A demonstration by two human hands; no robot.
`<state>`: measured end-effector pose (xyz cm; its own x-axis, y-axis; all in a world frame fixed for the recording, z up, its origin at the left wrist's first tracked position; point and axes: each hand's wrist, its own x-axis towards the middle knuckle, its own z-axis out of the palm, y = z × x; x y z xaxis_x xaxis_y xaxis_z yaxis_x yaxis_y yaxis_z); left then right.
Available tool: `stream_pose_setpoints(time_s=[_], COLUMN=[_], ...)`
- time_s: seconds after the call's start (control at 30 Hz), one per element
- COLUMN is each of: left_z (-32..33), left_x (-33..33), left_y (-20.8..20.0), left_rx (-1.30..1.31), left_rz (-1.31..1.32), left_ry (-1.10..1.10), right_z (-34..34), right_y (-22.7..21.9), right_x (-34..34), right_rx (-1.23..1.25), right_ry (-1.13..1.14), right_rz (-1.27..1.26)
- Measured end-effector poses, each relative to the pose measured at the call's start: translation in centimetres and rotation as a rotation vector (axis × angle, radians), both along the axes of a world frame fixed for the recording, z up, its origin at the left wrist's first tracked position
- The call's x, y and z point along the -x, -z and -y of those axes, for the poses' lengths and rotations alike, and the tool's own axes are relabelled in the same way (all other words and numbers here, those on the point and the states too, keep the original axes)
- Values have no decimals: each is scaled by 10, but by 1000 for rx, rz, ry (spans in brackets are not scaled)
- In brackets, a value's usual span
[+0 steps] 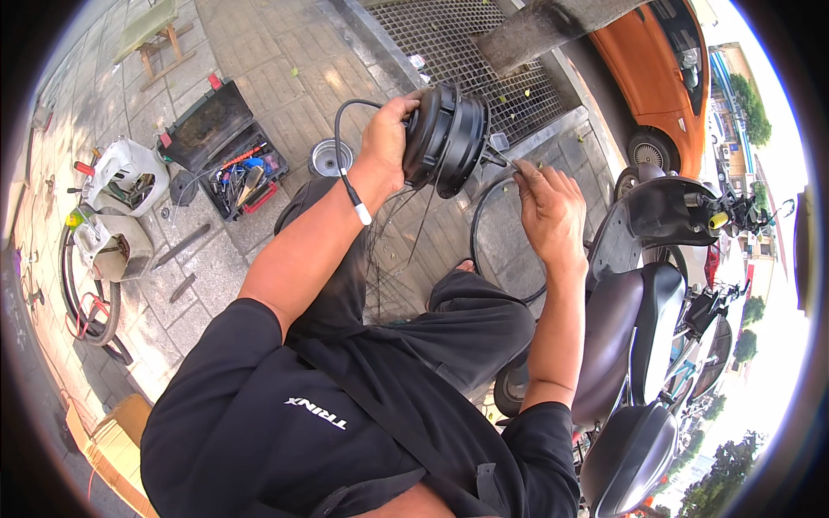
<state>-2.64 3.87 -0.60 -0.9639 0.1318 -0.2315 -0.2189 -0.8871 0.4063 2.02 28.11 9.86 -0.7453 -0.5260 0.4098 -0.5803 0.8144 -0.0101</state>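
Note:
A black wheel hub motor point(445, 142) is held up in front of me, over my knees. My left hand point(384, 147) is closed around its left side. From that side a black cable point(339, 129) loops down beside my forearm to a white-tipped end point(363, 212). My right hand point(553, 207) pinches at the end of a thin metal piece point(498, 159) sticking out of the motor's right side; my fingers partly hide what they grip. Thin spokes point(420, 226) hang below the motor. Beyond my right knee, a black ring point(474, 237) like a wheel rim is partly hidden.
An open toolbox point(216, 129) full of hand tools lies left, near a metal bowl point(331, 157). Cut white plastic jugs point(129, 186) and a tyre point(110, 311) are farther left. A scooter point(635, 319) stands close on my right. Ahead are a tree trunk point(553, 30) and an orange car point(652, 73).

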Motion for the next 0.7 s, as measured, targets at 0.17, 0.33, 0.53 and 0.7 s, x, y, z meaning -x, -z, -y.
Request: stream_pose_setpoints(time_s=[0.17, 0.33, 0.53, 0.7], left_z=[-4, -5, -2, -9], left_x=[-5, -6, -4, -3], left_y=[-10, -11, -5, -7], left_rx=[114, 205, 201, 168], left_rz=[24, -13, -36, -51], left_ry=[-51, -91, -73, -38], right_z=[-13, -13, -2, 11], right_y=[-17, -48, -94, -132], right_x=[-13, -34, -67, -99], right_rx=[-76, -101, -146, -36], right_ry=[40, 82, 197, 183], right_rz=[-84, -12, 124, 168])
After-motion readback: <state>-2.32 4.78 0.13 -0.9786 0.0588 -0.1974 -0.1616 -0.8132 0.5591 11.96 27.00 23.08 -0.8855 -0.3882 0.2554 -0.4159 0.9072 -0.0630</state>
